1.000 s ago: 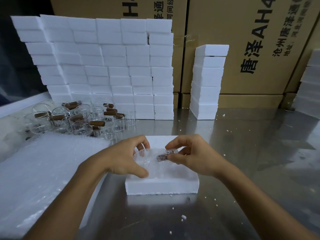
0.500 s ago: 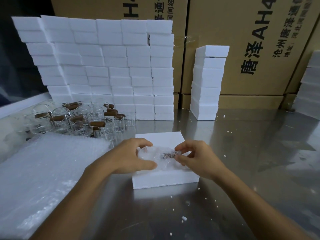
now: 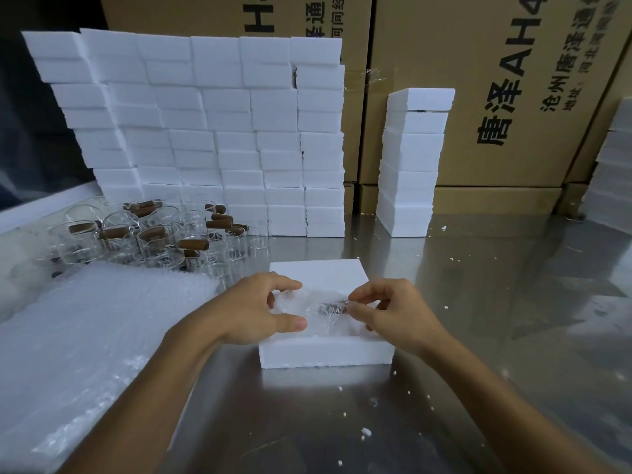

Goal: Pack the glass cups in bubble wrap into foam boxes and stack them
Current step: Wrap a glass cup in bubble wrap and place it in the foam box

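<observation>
A bubble-wrapped glass cup (image 3: 316,307), its brown handle showing through the film, sits in an open white foam box (image 3: 325,350) at the middle of the steel table. My left hand (image 3: 254,309) grips the left side of the wrapped cup with thumb and fingers curled round it. My right hand (image 3: 393,311) pinches the wrap at the handle end on the right. Several bare glass cups with brown handles (image 3: 154,234) stand at the back left. A stack of bubble wrap sheets (image 3: 78,347) lies at the near left.
A wall of stacked foam boxes (image 3: 205,131) rises behind the cups. A single column of foam boxes (image 3: 412,159) stands at the back right of it, more foam boxes (image 3: 612,172) at the far right. Large cardboard cartons (image 3: 478,80) fill the background. Foam crumbs dot the table.
The wrapped cup has gone down from above the box into it, both hands following. The foam box has shifted a little to the right.
</observation>
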A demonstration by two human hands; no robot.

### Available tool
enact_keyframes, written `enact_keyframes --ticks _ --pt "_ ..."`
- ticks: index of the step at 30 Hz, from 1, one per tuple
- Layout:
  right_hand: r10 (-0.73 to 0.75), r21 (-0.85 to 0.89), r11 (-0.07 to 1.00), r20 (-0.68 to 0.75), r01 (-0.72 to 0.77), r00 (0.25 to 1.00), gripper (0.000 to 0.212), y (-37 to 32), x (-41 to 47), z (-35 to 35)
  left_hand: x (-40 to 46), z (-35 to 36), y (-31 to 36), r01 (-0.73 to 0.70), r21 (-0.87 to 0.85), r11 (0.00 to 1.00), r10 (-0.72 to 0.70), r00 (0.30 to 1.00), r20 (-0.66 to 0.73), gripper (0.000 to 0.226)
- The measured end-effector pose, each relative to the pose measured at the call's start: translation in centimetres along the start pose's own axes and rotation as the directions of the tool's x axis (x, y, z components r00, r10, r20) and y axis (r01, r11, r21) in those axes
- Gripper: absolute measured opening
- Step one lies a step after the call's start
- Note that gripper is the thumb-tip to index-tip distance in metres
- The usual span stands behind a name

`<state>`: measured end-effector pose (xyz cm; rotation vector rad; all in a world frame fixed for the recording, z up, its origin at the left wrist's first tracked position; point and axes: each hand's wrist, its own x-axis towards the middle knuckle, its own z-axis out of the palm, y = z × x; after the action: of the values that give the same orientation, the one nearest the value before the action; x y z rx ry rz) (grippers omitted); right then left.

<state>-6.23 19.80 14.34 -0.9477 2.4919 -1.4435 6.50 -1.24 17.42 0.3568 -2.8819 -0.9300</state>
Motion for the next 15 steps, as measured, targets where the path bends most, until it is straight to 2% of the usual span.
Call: enact_keyframes --ticks 4,15 --pt "0.003 -0.012 1.0 -0.011 -0.003 1.0 0.005 0.05 -0.06 0.21 0.0 -0.02 0.01 -0.002 0.003 1.0 0.002 1.0 0.031 0.068" --pt "-0.025 -0.037 0.999 -0.041 0.023 0.999 0.005 0.18 -0.16 0.44 -0.16 0.06 0.1 -0.009 -0.017 1.0 0.009 1.0 0.008 0.067"
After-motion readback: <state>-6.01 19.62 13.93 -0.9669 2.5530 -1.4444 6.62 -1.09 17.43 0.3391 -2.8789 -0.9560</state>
